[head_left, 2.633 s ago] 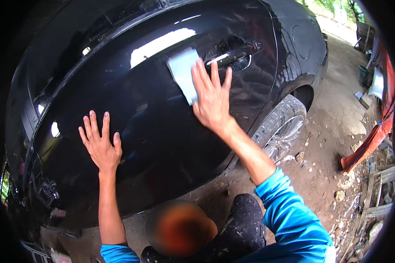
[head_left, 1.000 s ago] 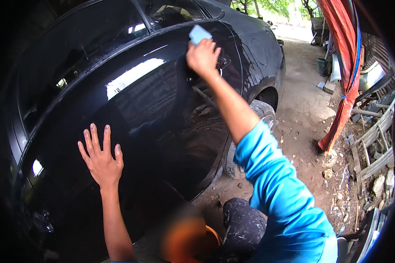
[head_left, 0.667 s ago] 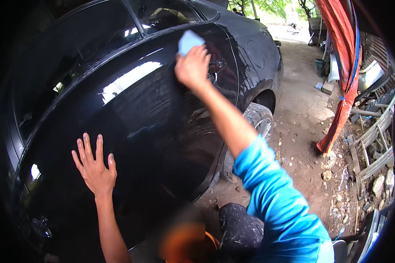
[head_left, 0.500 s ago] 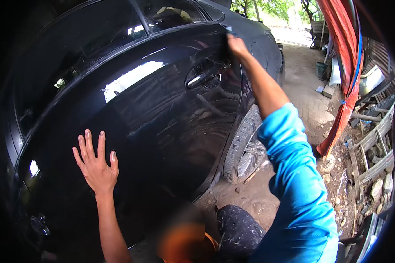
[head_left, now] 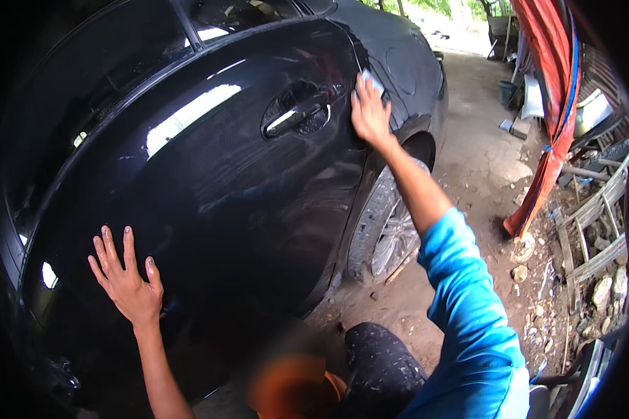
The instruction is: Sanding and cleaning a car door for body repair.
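Note:
My left hand point(head_left: 126, 283) lies flat on the glossy black car door point(head_left: 223, 195), fingers spread. My right hand point(head_left: 372, 108) presses a pale blue pad point(head_left: 374, 78) against the bodywork at the door's rear edge, just right of the door handle point(head_left: 292, 120). Much of the pad is covered by my fingers. The rear wheel point(head_left: 391, 237) shows below, beside my right forearm. The door's dark paint has pale reflections and some hazy streaks.
An orange container point(head_left: 293, 384), partly blurred, is by my knee at the bottom. At the right hangs a red tarp point(head_left: 541, 77) beside wooden slats point(head_left: 597, 258), stones and debris. A bucket point(head_left: 508, 91) stands farther back along the dirt path beside the car.
My right hand has moved the pad from left of and above the handle to the right, then down along the rear edge. My left hand sits lower and farther left in view.

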`<action>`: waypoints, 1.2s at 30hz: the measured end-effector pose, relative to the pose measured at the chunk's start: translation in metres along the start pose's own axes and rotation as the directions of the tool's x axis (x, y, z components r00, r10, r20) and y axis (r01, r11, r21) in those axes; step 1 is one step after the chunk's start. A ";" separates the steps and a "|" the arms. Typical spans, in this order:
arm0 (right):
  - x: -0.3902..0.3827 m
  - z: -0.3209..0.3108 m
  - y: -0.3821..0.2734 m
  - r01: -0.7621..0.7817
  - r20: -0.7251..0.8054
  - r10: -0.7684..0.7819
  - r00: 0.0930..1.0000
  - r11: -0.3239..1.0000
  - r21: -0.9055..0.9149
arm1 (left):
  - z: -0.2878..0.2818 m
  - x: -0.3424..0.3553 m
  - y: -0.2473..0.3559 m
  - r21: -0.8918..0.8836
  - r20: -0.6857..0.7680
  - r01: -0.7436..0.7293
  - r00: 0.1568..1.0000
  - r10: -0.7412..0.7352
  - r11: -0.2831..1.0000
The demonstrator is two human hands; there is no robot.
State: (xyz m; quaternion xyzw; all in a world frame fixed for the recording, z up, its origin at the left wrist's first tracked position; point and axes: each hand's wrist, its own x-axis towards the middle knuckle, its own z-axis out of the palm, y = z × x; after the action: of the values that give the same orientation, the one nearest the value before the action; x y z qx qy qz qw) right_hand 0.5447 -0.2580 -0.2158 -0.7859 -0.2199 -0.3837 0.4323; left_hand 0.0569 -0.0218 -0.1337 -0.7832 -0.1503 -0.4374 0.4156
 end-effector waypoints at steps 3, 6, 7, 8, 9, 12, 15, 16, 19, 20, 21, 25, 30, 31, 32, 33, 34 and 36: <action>0.004 0.005 -0.005 -0.038 -0.061 0.039 0.997 0.999 0.014 | 0.004 0.003 0.005 -0.014 -0.024 0.013 1.000 -0.014 1.000; -0.073 0.020 -0.026 0.056 -0.002 -0.056 0.998 0.998 0.029 | -0.001 0.003 0.007 0.013 -0.024 0.025 0.999 -0.025 1.000; -0.088 0.017 -0.031 0.072 0.045 -0.074 0.996 0.997 0.037 | -0.001 0.003 0.002 0.010 -0.019 0.016 1.000 -0.016 1.000; -0.080 0.012 -0.028 0.113 0.048 -0.112 0.993 0.993 -0.021 | 0.000 0.003 0.000 0.009 -0.014 0.007 1.000 -0.007 1.000; -0.060 0.013 -0.025 0.121 -0.013 -0.122 0.992 0.993 -0.013 | 0.001 0.002 -0.001 0.007 -0.013 0.001 1.000 0.000 1.000; -0.025 0.018 -0.014 0.044 -0.153 -0.026 0.988 0.993 0.112 | 0.007 0.006 0.005 -0.019 -0.048 0.000 0.999 -0.001 1.000; -0.084 0.017 -0.055 0.134 -0.038 -0.129 0.991 0.968 0.210 | 0.003 0.004 0.006 0.012 -0.038 0.012 0.999 -0.012 1.000; -0.102 0.014 -0.059 0.190 0.005 -0.195 0.981 0.959 0.211 | 0.003 0.004 0.004 0.020 -0.035 0.008 0.999 -0.007 1.000; -0.057 0.014 -0.030 0.163 -0.110 -0.146 0.983 0.972 0.170 | 0.005 0.004 0.006 0.012 -0.045 0.000 0.999 0.001 1.000; -0.032 0.009 -0.026 0.021 -0.117 0.003 0.993 0.979 0.201 | 0.006 0.004 0.005 0.001 -0.050 0.005 0.999 -0.005 1.000; -0.022 0.006 -0.025 -0.003 -0.126 0.023 0.992 0.988 0.154 | 0.005 0.004 0.005 -0.004 -0.053 0.002 0.999 -0.003 1.000; -0.097 0.003 -0.071 0.212 -0.011 -0.215 0.976 0.948 0.240 | -0.002 0.000 0.001 0.028 -0.034 0.025 0.999 -0.024 0.999; -0.014 -0.022 -0.017 -0.336 0.133 0.309 0.942 0.865 0.371 | 0.004 -0.004 0.000 -0.014 -0.012 0.011 1.000 -0.011 1.000; 0.006 -0.023 0.015 -0.251 0.011 0.276 0.961 0.855 0.453 | 0.010 0.003 0.008 -0.039 -0.018 0.005 1.000 -0.006 0.999; 0.023 -0.020 0.040 -0.040 -0.304 0.125 0.944 0.962 0.270 | 0.018 0.009 0.017 -0.066 -0.038 -0.012 0.999 0.010 0.998; 0.047 -0.033 0.009 -0.025 -0.381 0.143 0.913 0.954 0.299 | -0.003 0.005 0.004 -0.032 -0.046 0.003 0.999 -0.004 0.999; 0.058 -0.049 -0.042 -0.279 -0.080 0.368 0.926 0.812 0.513 | -0.007 0.000 -0.004 0.010 -0.038 0.019 0.999 -0.019 1.000; 0.090 -0.032 -0.066 -0.243 -0.057 0.297 0.953 0.863 0.443 | -0.001 0.003 0.000 -0.002 -0.048 0.007 0.999 -0.007 1.000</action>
State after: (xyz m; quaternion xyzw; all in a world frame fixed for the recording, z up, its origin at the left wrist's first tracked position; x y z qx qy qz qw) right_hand 0.5417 -0.2487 -0.1001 -0.6686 -0.1598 -0.3090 0.6573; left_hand 0.0581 -0.0231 -0.1310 -0.7724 -0.1427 -0.4576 0.4166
